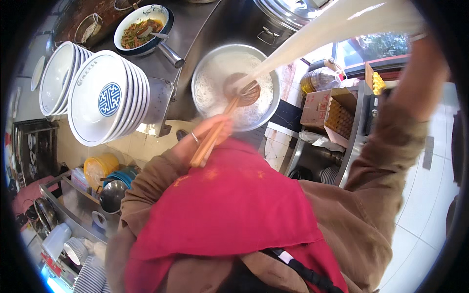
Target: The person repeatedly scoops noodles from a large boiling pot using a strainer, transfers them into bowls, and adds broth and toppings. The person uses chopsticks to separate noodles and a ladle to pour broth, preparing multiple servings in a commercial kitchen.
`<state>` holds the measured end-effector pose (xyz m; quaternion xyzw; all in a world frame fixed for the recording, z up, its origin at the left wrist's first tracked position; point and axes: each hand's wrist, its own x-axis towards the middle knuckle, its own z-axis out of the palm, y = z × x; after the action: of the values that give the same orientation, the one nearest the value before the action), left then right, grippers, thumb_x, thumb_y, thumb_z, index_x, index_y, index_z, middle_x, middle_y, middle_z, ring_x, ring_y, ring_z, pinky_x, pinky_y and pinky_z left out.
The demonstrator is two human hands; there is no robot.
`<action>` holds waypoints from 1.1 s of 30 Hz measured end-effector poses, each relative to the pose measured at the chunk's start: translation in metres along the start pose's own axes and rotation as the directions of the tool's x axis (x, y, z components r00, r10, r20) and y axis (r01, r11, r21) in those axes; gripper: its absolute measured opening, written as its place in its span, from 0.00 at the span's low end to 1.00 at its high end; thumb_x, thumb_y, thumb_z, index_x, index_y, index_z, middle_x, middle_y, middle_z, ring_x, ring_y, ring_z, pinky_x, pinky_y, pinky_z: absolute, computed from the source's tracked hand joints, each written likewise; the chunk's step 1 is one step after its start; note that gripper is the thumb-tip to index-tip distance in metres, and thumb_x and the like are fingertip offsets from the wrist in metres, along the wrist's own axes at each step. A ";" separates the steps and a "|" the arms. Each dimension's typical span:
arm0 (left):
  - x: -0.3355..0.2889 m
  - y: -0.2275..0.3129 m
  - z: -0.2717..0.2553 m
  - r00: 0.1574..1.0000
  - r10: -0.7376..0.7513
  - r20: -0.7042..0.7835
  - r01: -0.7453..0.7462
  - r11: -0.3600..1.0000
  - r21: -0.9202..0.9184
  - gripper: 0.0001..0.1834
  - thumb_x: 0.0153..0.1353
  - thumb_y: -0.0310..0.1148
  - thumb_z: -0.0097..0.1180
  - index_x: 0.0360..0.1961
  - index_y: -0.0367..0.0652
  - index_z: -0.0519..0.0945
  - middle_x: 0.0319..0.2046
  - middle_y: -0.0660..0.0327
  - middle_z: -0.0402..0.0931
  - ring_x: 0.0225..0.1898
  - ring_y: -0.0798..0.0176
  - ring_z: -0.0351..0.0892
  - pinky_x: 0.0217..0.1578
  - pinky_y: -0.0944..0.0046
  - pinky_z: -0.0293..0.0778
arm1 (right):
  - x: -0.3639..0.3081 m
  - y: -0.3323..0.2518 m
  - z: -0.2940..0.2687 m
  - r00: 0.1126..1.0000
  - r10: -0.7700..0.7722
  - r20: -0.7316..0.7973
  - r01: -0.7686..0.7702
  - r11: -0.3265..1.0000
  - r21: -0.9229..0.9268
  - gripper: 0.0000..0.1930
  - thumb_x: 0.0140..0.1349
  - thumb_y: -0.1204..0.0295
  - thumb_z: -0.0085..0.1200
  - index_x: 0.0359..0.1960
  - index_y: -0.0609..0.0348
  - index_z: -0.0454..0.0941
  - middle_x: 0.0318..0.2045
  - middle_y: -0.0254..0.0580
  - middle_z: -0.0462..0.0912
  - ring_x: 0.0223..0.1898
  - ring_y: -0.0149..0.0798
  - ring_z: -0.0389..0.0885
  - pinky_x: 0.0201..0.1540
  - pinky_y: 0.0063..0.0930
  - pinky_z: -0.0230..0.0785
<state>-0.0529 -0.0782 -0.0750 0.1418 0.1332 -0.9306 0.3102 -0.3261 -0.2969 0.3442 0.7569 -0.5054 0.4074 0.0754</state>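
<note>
1. From my end, the work on the noodles [259, 113] looks partway: they already lie in cloudy liquid in the metal pot [277, 100], with both tools down among them; none shows lifted clear, so I judge that part undone
2. The pot sits at the upper middle of my view, to the right of the stacked bowls [107, 97]
3. I see the left hand [217, 128] closed around the wooden chopsticks [206, 146]; their long axis slants from butts at lower left to tips at upper right, in the pot by the strainer [251, 93]
4. The strainer's bowl is in the pot; what I take for its pale handle [312, 39] slopes the same way, rising to the upper right and looking broader there
5. The right forearm [422, 80] reaches up toward that end, but the fingers are hidden, so I cannot tell that hand's opening or hold
</note>
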 end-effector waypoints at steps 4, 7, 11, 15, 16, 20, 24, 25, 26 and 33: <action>-0.004 -0.003 0.004 1.000 0.003 0.026 -0.001 0.997 -0.079 0.14 0.68 0.31 0.48 0.48 0.30 0.65 0.28 0.65 0.65 0.26 0.74 0.65 0.18 0.78 0.65 | -0.144 -0.005 0.136 0.962 -0.036 0.272 -0.016 0.982 0.186 0.18 0.60 0.59 0.58 0.47 0.55 0.80 0.37 0.44 0.83 0.36 0.40 0.82 0.41 0.30 0.73; -0.009 -0.002 -0.002 0.995 -0.062 0.083 0.070 0.993 -0.096 0.14 0.69 0.32 0.46 0.49 0.32 0.66 0.27 0.67 0.63 0.25 0.75 0.61 0.19 0.77 0.62 | -0.258 -0.012 0.238 0.854 0.133 0.503 -0.303 0.913 0.273 0.18 0.59 0.57 0.58 0.45 0.57 0.80 0.40 0.47 0.84 0.40 0.49 0.83 0.41 0.36 0.73; -0.012 -0.001 -0.014 0.996 -0.058 0.063 0.069 0.979 -0.190 0.14 0.69 0.32 0.45 0.50 0.33 0.65 0.26 0.68 0.62 0.25 0.76 0.61 0.19 0.78 0.62 | -0.337 0.026 0.286 0.529 -0.164 0.833 -0.189 0.934 0.303 0.15 0.59 0.64 0.54 0.47 0.52 0.81 0.46 0.49 0.81 0.47 0.50 0.79 0.47 0.39 0.72; -0.026 0.002 -0.015 1.000 -0.016 -0.001 0.016 0.999 -0.032 0.15 0.70 0.34 0.44 0.51 0.34 0.66 0.25 0.69 0.61 0.24 0.77 0.61 0.19 0.78 0.62 | -0.375 0.068 0.298 0.632 0.112 0.767 -0.456 0.854 0.251 0.14 0.60 0.67 0.51 0.46 0.53 0.81 0.40 0.49 0.83 0.44 0.50 0.80 0.48 0.37 0.72; -0.034 0.003 -0.013 1.000 -0.011 0.001 0.011 0.999 0.034 0.15 0.70 0.34 0.44 0.51 0.34 0.66 0.25 0.69 0.61 0.24 0.77 0.61 0.19 0.78 0.62 | -0.381 0.081 0.300 0.674 0.204 0.710 -0.543 0.788 0.291 0.14 0.60 0.66 0.51 0.46 0.55 0.81 0.38 0.50 0.83 0.43 0.50 0.81 0.49 0.36 0.71; -0.071 0.002 0.004 0.988 0.038 -0.149 -0.015 0.988 0.153 0.17 0.69 0.35 0.44 0.54 0.35 0.67 0.25 0.69 0.62 0.23 0.77 0.62 0.18 0.78 0.61 | -0.400 0.108 0.325 0.019 0.509 0.860 -0.891 0.399 -0.217 0.25 0.69 0.52 0.41 0.50 0.64 0.76 0.41 0.49 0.83 0.41 0.41 0.81 0.46 0.33 0.74; -0.102 0.003 0.023 0.986 0.034 -0.161 0.019 0.948 0.317 0.19 0.67 0.34 0.48 0.55 0.36 0.66 0.24 0.66 0.65 0.20 0.74 0.64 0.15 0.76 0.60 | -0.390 0.086 0.345 -0.224 0.114 0.968 -0.906 -0.391 -0.164 0.36 0.70 0.43 0.30 0.53 0.68 0.73 0.51 0.52 0.78 0.54 0.45 0.74 0.58 0.40 0.65; -0.109 0.002 0.026 0.982 0.039 -0.184 0.025 0.942 0.335 0.20 0.66 0.33 0.49 0.56 0.35 0.65 0.23 0.65 0.65 0.18 0.73 0.65 0.14 0.75 0.60 | -0.380 0.076 0.348 -0.140 0.069 0.988 -0.902 -0.421 -0.098 0.35 0.70 0.44 0.30 0.53 0.69 0.72 0.51 0.52 0.78 0.55 0.45 0.73 0.60 0.40 0.64; -0.115 0.002 0.030 0.982 0.041 -0.186 0.026 0.939 0.343 0.20 0.66 0.32 0.49 0.56 0.35 0.65 0.24 0.65 0.65 0.19 0.73 0.65 0.15 0.75 0.61 | -0.368 0.065 0.348 -0.083 0.077 0.994 -0.893 -0.448 -0.040 0.35 0.71 0.45 0.29 0.53 0.69 0.72 0.51 0.53 0.78 0.56 0.45 0.73 0.61 0.41 0.62; -0.131 -0.005 0.026 0.999 0.025 -0.040 -0.021 0.997 0.078 0.24 0.66 0.30 0.48 0.61 0.33 0.60 0.24 0.64 0.64 0.20 0.73 0.65 0.15 0.75 0.64 | -0.325 0.063 0.309 0.427 0.041 0.903 -0.862 -0.283 0.420 0.25 0.72 0.54 0.36 0.50 0.66 0.72 0.50 0.51 0.78 0.54 0.44 0.75 0.60 0.38 0.65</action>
<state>0.0400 -0.0129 -0.0045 0.1744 0.1016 -0.9283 0.3123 -0.2627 -0.2610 -0.1028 0.3431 -0.3424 0.3492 -0.8019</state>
